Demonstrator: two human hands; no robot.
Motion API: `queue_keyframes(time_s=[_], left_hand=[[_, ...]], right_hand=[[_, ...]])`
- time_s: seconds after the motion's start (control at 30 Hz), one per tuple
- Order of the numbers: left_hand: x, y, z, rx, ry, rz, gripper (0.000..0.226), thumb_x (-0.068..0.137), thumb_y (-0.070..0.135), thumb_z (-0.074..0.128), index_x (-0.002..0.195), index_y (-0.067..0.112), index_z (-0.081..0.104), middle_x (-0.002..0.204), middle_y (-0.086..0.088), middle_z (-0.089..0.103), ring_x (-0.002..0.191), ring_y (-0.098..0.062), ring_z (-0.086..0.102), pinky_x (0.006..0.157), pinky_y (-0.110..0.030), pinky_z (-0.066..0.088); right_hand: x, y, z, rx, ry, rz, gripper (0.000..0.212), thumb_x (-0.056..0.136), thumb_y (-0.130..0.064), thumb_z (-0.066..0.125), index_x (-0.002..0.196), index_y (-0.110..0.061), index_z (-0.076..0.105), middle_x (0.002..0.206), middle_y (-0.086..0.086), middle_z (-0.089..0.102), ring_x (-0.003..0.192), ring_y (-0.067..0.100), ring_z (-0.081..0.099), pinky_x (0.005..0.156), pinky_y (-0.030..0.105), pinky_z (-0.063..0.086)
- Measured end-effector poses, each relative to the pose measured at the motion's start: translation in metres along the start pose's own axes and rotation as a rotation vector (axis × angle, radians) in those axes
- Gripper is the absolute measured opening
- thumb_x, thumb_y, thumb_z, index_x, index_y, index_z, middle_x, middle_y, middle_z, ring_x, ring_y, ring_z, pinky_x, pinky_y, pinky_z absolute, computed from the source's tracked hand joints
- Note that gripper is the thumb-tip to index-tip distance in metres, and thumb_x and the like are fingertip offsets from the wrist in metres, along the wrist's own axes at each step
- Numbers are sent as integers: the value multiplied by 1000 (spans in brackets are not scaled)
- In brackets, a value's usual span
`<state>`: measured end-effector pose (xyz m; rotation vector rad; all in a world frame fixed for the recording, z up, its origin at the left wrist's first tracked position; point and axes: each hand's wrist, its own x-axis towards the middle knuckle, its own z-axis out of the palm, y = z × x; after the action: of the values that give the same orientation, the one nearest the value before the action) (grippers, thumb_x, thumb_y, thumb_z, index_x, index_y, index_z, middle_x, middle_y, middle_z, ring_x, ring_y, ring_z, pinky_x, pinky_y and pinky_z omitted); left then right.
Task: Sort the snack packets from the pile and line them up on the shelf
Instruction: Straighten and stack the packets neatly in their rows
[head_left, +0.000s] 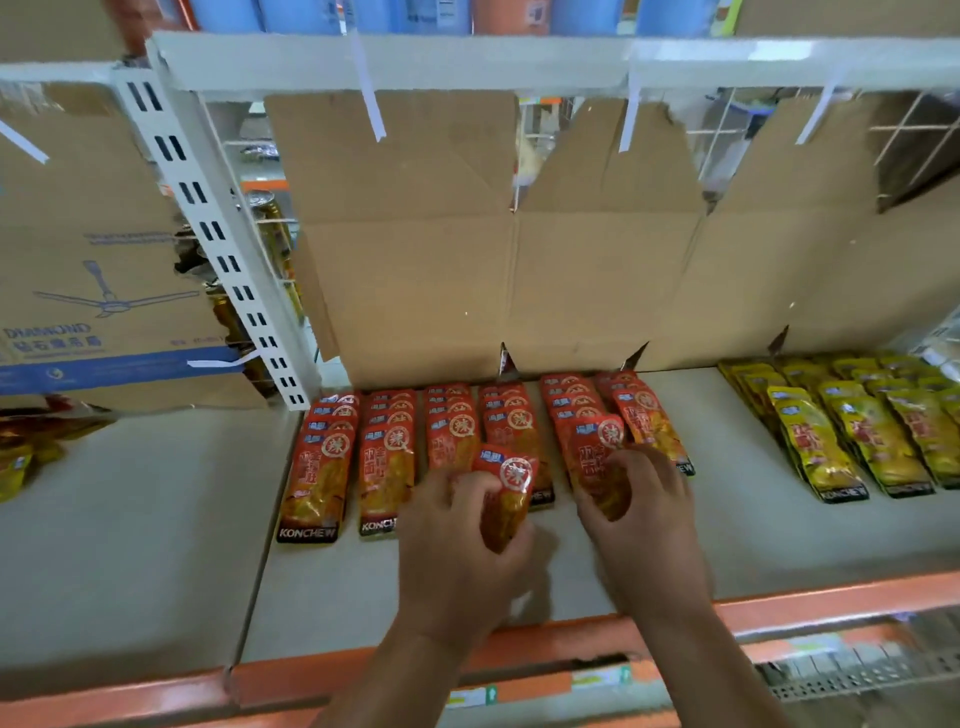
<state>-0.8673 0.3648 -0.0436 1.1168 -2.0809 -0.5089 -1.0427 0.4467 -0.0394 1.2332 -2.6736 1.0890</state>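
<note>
Six red rows (384, 457) lined on the shelf (753, 525), yellow rows (852, 436) at right — largely done. My left grip (457, 535) holds a red packet (508, 493) before the middle rows; my right grip (644, 514) pinches a second packet (595, 457) atop the fifth. Remaining pile unseen.

At 12 o'clock we see a flattened brown cardboard sheet (415, 270) standing as a back wall. At 9 o'clock there is a cardboard box (88, 260) printed with a ceiling fan, and just beside it a white slotted post (208, 228). At the very top stand blue and orange containers (301, 13), and white paper strips (370, 98) hang below them. At 2 o'clock a white wire grid (727, 135) shows behind the cardboard.
</note>
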Motion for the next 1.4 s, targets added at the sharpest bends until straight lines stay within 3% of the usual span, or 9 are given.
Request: queue_keyframes(time_s=[0.1, 0.2, 0.3, 0.5, 0.97, 1.4], left_hand=[[6, 29, 27, -32, -39, 70, 37, 73, 53, 78, 100, 32, 62, 104, 8, 54, 93, -9, 48, 79, -31, 45], [9, 51, 53, -18, -108, 155, 35, 77, 55, 76, 100, 31, 64, 106, 4, 56, 95, -18, 53, 81, -42, 50], [9, 52, 70, 30, -158, 210, 39, 81, 59, 76, 104, 30, 65, 112, 4, 58, 102, -19, 54, 86, -43, 49], [13, 44, 76, 18, -160, 164, 40, 75, 56, 78, 100, 28, 67, 112, 3, 58, 103, -19, 55, 87, -43, 50], [11, 41, 75, -60, -151, 100, 40, 72, 56, 78, 100, 31, 65, 117, 10, 53, 108, -15, 53, 92, -42, 50], [9, 42, 75, -70, -140, 100, 42, 75, 59, 74, 105, 33, 63, 119, 13, 51, 110, -8, 48, 93, -40, 52]], right_hand=[[22, 33, -16, -33, 79, 15, 52, 73, -31, 85, 117, -12, 65, 123, 11, 61, 107, 36, 54, 92, 49, 51], [39, 58, -28, -73, 97, 40, 49, 75, -28, 82, 117, -12, 66, 120, 9, 64, 102, 35, 54, 89, 46, 50], [52, 73, -29, -97, 69, 32, 47, 77, -32, 81, 118, -13, 67, 119, 7, 66, 99, 34, 54, 86, 43, 48], [67, 75, -13, -61, 61, 37, 39, 76, -31, 80, 110, -15, 69, 117, 7, 67, 100, 35, 56, 84, 45, 50], [73, 79, 3, -121, -14, 53, 52, 81, -45, 75, 127, -22, 65, 133, 1, 62, 116, 30, 53, 94, 48, 47], [70, 78, 1, -117, -27, 65, 56, 79, -44, 79, 128, -22, 64, 136, 3, 60, 118, 32, 52, 97, 51, 48]])
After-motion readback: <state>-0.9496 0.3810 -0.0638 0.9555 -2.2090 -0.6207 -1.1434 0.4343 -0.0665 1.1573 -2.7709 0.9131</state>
